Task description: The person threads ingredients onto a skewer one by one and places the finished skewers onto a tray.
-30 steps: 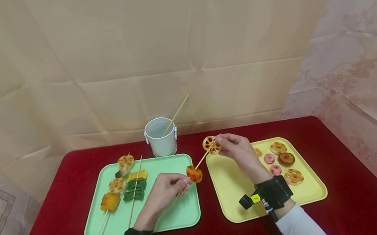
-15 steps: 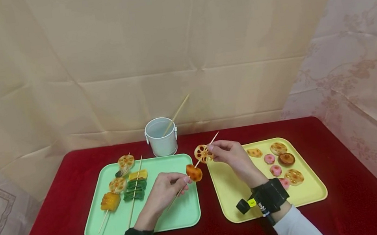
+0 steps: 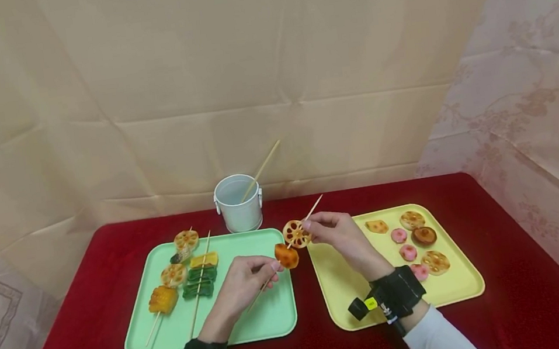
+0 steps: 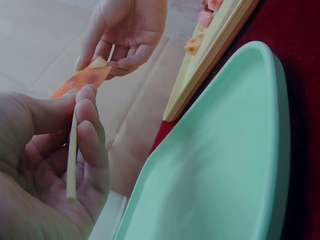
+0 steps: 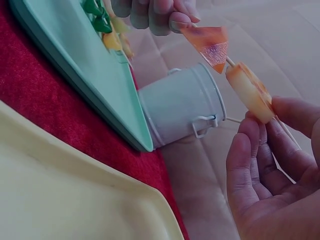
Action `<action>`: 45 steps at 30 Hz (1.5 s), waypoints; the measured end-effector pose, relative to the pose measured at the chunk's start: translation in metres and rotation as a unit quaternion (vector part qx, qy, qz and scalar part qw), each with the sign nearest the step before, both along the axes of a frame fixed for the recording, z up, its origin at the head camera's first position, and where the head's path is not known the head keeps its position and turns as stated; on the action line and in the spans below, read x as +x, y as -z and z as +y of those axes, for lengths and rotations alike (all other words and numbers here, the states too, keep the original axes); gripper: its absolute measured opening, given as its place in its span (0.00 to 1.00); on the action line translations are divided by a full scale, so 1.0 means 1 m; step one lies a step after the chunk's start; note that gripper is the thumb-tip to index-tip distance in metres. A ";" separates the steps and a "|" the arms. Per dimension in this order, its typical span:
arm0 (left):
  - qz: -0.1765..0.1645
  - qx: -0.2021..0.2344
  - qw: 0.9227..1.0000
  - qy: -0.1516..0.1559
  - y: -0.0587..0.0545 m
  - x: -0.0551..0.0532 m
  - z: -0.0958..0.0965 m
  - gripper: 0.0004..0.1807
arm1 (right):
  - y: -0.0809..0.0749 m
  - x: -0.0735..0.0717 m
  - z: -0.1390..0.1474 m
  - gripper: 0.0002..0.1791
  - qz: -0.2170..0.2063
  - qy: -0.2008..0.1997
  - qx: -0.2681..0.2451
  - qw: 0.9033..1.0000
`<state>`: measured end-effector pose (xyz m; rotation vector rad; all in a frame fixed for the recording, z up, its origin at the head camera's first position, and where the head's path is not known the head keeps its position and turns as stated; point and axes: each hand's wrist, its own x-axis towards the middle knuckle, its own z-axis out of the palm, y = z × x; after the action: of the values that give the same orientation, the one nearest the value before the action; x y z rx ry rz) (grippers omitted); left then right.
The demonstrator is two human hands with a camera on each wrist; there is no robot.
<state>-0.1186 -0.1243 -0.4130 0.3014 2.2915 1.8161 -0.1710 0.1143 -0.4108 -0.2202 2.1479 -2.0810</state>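
In the head view my left hand [image 3: 243, 282] pinches a thin wooden skewer [image 4: 72, 165] between thumb and fingers, its blunt end pointing back toward the wrist. An orange-brown browned food piece [image 3: 286, 256] is threaded just beyond those fingertips. Farther up the same skewer is a lotus root slice [image 3: 295, 234], which my right hand [image 3: 343, 240] pinches by its edge. The skewer's tip sticks out past the slice. From the right wrist view, a small gap shows between the slice [image 5: 249, 94] and the orange piece [image 5: 212, 47].
A mint-green tray [image 3: 262, 324] at left bears two filled skewers [image 3: 162, 300] [image 3: 200, 279]. On the yellow tray [image 3: 341, 302] at right lie pink rings [image 3: 408, 252], lotus slices [image 3: 435, 263] and a mushroom-like piece [image 3: 424, 236]. Behind stands a white bucket [image 3: 243, 217] with a stick [image 3: 263, 168].
My right hand has slid the lotus root slice down the skewer, leftward toward the orange piece, and the tip now shows beyond it. The left hand has stayed nearly still.
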 end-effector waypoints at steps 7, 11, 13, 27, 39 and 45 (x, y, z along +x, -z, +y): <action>0.004 -0.003 1.000 0.002 0.000 -0.001 0.000 0.12 | -0.002 0.002 -0.001 0.16 -0.004 -0.004 0.013 1.000; 0.004 -0.004 1.000 0.000 0.001 -0.001 0.001 0.12 | -0.004 0.001 0.001 0.18 -0.004 -0.006 0.021 1.000; 0.004 -0.005 1.000 0.000 0.001 -0.002 0.002 0.12 | -0.006 0.000 0.005 0.20 -0.001 -0.003 0.029 1.000; 0.008 -0.019 0.999 -0.035 0.000 0.000 -0.002 0.11 | -0.020 -0.024 0.073 0.20 0.099 0.031 0.278 0.955; 0.000 -0.014 0.999 -0.041 0.000 -0.001 -0.001 0.09 | -0.016 -0.033 0.111 0.10 0.077 0.006 0.492 0.867; 0.002 -0.012 0.999 -0.036 0.001 -0.001 0.001 0.09 | -0.007 -0.032 0.119 0.16 0.086 -0.021 0.531 0.843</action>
<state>-0.1196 -0.1236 -0.4145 0.2213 2.3543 1.8224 -0.2029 0.2337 -0.4040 -0.2997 2.9634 -0.5966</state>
